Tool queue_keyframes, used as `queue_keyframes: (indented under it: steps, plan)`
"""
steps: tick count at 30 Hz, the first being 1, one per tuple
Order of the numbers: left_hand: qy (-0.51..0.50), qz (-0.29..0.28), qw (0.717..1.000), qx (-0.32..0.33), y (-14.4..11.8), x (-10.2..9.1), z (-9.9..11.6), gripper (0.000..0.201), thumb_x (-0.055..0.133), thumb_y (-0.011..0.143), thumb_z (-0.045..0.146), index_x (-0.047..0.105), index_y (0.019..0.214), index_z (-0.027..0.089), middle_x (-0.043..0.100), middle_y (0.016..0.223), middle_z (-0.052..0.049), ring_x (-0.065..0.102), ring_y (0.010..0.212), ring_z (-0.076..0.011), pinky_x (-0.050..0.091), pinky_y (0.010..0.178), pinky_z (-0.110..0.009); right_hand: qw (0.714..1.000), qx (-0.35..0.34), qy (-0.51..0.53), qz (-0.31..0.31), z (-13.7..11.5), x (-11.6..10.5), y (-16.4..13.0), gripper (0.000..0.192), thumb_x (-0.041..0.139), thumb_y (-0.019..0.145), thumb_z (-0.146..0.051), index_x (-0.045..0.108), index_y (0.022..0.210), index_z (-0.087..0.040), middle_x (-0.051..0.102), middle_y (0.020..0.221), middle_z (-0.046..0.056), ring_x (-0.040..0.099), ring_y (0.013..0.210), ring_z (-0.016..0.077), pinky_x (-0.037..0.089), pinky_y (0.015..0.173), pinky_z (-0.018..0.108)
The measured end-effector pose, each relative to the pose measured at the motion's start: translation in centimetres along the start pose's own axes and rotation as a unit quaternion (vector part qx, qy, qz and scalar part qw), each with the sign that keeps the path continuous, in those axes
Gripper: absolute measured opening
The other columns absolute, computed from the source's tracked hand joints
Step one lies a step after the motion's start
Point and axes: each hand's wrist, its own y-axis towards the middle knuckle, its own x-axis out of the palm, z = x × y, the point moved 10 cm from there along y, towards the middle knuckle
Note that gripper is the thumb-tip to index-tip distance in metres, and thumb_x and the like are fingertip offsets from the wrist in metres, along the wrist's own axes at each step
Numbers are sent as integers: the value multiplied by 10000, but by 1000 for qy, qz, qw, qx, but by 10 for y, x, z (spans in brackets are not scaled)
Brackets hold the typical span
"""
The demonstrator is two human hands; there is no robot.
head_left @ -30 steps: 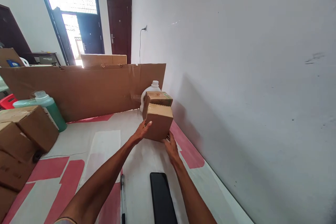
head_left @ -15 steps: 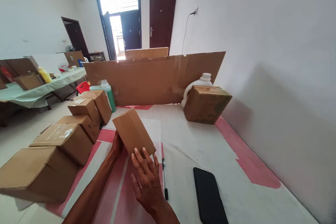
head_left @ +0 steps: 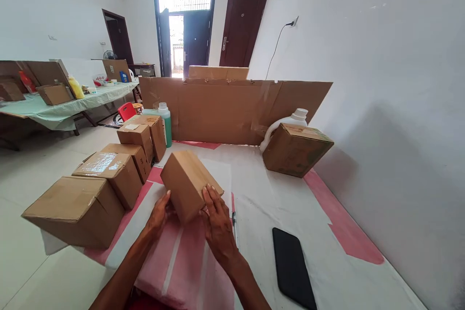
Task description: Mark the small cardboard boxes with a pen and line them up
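A small brown cardboard box [head_left: 187, 181] rests tilted on the white and pink table cover [head_left: 254, 203] in front of me. My left hand [head_left: 159, 213] presses against its left side and my right hand [head_left: 217, 220] lies on its right front edge, so both hands hold it. Another small cardboard box [head_left: 295, 150] stands at the back right, next to a white jug [head_left: 290, 121].
A row of several closed cardboard boxes [head_left: 105, 174] runs along the table's left edge. A green bottle [head_left: 165, 121] and a cardboard screen [head_left: 232, 106] stand behind. A black phone [head_left: 292, 269] and a pen [head_left: 235, 225] lie at my right. The white wall is close on the right.
The box was lifted from beside the other box at the back right and carried to the table's left front; it now sits lower, between both hands. My view swung left.
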Motion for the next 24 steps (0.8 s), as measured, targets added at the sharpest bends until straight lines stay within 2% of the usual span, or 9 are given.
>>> queue_keyframes:
  steps: [4,6,8,10,13,16,19,22,24]
  plan:
    - [60,26,998,17,-25,-12,21,738,652,843,714,610,1351,181,703,1329,-161,664,1231,-340,563,949,-443,996,74,51,8,20,-16,14,430,489,1056,-484,606,1404,-259,697,1329,109,627,1238,300,472,1079,527]
    - [94,29,995,35,-40,-12,40,742,623,879,699,569,1429,204,664,1405,-144,618,1299,-330,535,1010,-442,990,111,85,11,24,-24,18,424,527,1025,-554,689,1259,-240,734,1182,103,674,1081,286,519,988,483]
    - [165,24,983,79,-54,-7,65,710,538,937,693,548,1471,226,630,1457,-125,578,1344,-325,504,1062,-453,981,147,124,22,26,-31,23,453,559,999,-582,704,1212,-210,737,1077,98,684,939,257,551,857,411]
    - [253,20,956,143,-64,2,92,672,440,985,682,561,1475,238,609,1484,-112,526,1396,-321,446,1134,-474,971,180,151,34,27,-37,28,511,569,985,-593,682,1273,-186,737,1008,84,673,835,232,542,770,371]
    - [330,10,920,211,-73,16,117,648,403,1004,666,584,1463,245,607,1485,-107,471,1445,-309,325,1232,-497,964,207,163,41,27,-47,40,588,572,962,-614,670,1339,-173,741,997,75,651,805,221,512,777,365]
    - [360,-3,904,230,-76,23,121,647,389,1015,654,548,1495,251,578,1510,-110,480,1432,-301,297,1247,-500,955,225,189,27,24,-54,51,586,581,938,-634,723,1276,-177,743,1018,73,629,827,217,485,782,348]
    - [370,10,898,239,-77,25,121,665,353,1025,659,516,1519,245,550,1522,-122,424,1471,-314,284,1249,-509,943,244,225,-5,22,-54,61,525,557,946,-648,785,1076,-194,731,953,46,606,833,205,453,738,310]
    - [353,-1,907,231,-68,29,118,708,320,1016,698,504,1524,241,556,1481,-131,416,1468,-317,296,1244,-513,935,261,237,-32,29,-48,74,539,556,921,-694,745,836,-196,639,776,13,536,737,179,411,647,283]
    - [321,-7,922,215,-54,30,118,741,350,991,735,490,1532,247,545,1474,-128,434,1452,-313,306,1243,-510,926,271,258,-56,40,-37,83,579,541,899,-744,711,807,-197,582,717,0,502,677,167,403,598,273]
